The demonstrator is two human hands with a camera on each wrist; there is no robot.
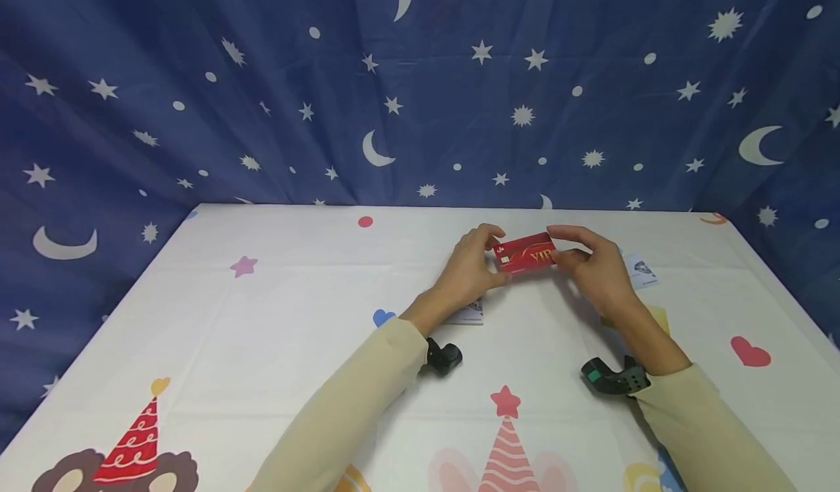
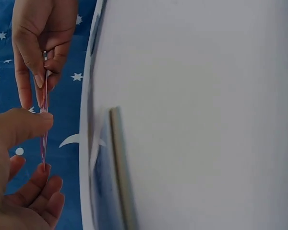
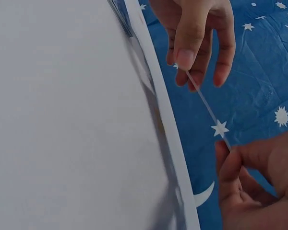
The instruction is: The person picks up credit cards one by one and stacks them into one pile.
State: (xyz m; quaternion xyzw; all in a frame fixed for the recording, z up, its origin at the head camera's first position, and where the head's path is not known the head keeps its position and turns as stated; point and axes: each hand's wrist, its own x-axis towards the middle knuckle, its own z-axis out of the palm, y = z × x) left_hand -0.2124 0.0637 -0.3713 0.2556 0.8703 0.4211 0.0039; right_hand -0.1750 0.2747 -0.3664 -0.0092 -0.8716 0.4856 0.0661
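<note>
A red card (image 1: 525,253) with gold "VIP" lettering is held up over the far part of the table, its face turned toward the head camera. My left hand (image 1: 467,262) grips its left end between thumb and fingers. At the right end, my right hand (image 1: 597,270) pinches it by thumb and forefinger. Both wrist views catch the card nearly edge-on, as a thin strip (image 2: 44,139) in the left one and a pale line (image 3: 206,106) in the right one.
A stack of pale cards (image 1: 467,314) lies partly hidden under my left wrist. Beyond my right hand lies a white card (image 1: 640,270) with a printed figure, and a yellow piece (image 1: 658,318) shows behind that wrist. The white tablecloth (image 1: 262,339) carries printed shapes; a blue star-patterned curtain (image 1: 420,91) hangs behind.
</note>
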